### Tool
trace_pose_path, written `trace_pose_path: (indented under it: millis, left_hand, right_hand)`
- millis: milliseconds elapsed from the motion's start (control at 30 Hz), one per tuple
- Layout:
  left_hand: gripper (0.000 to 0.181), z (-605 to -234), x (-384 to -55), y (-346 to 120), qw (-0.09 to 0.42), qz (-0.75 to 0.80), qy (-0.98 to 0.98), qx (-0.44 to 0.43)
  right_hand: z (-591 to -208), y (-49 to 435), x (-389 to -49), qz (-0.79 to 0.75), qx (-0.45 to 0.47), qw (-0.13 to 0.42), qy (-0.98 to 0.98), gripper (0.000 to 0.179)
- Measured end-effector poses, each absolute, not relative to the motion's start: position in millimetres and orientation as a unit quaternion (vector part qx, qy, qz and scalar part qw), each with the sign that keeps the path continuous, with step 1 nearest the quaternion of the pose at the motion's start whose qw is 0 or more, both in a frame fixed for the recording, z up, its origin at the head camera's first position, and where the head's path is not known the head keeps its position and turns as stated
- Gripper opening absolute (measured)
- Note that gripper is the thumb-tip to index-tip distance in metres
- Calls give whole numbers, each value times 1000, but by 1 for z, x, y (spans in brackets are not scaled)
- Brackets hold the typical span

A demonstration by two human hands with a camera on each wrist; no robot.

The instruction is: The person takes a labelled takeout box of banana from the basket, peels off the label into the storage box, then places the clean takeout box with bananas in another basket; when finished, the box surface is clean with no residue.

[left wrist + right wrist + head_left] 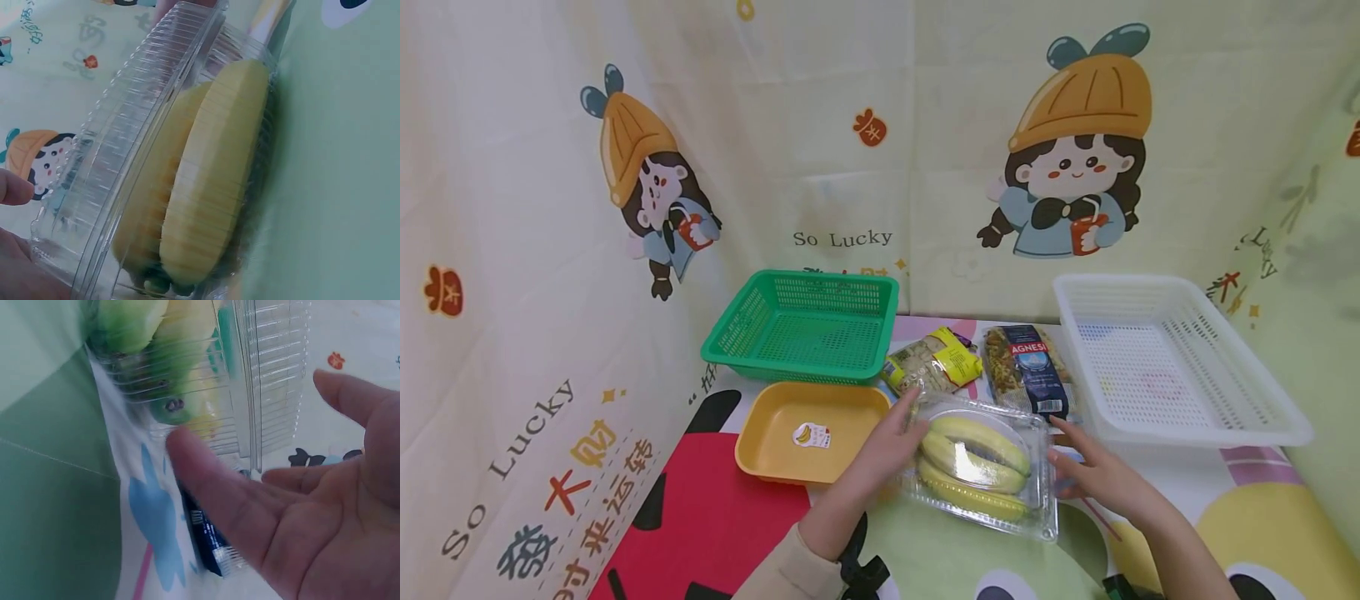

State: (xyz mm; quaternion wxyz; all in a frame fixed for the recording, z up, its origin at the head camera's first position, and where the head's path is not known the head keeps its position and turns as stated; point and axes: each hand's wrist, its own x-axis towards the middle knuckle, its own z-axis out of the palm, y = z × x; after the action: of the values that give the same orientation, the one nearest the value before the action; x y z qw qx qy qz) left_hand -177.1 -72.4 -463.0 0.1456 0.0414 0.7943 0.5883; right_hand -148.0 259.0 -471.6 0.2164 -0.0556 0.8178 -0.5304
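Observation:
A clear plastic clamshell box with yellow bananas inside lies between the two hands, its lid down. My left hand is at the box's left end, thumb and finger spread along its edge. In the left wrist view, a fingertip stands just off the lid's ridged side. My right hand is at the box's right end, fingers extended and apart. Seen from the right wrist, a finger overlaps the box's lower corner, with the palm turned toward the box.
A yellow tray with a banana sticker stands left, below a green basket. Behind the box lie a yellow-labelled bag and a blue-labelled AGNESI pack. A white basket stands at right, near the printed curtain.

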Motion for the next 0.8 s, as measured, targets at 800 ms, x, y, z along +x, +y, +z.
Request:
trace_pose_path:
  millis: [800]
  left_hand:
    - [43, -442, -171, -69, 121, 602, 789, 14]
  right_hand:
    - [-447, 249, -152, -555, -58, 236, 796, 88]
